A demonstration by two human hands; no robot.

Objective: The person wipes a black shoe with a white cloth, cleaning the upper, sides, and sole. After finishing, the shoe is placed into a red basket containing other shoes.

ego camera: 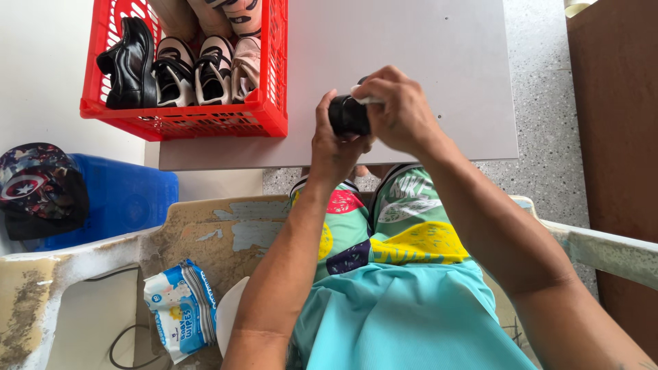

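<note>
Frame centre: left hand (334,147) grips small black shoe (347,116); right hand (397,109) pinches white wipe (365,98) on it. Likely light, stiff-soled; best held around the body.

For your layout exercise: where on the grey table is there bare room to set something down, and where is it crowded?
Bare: the grey tabletop right of the red plastic crate, beyond both hands. Crowded: the crate, packed with shoes.
</note>
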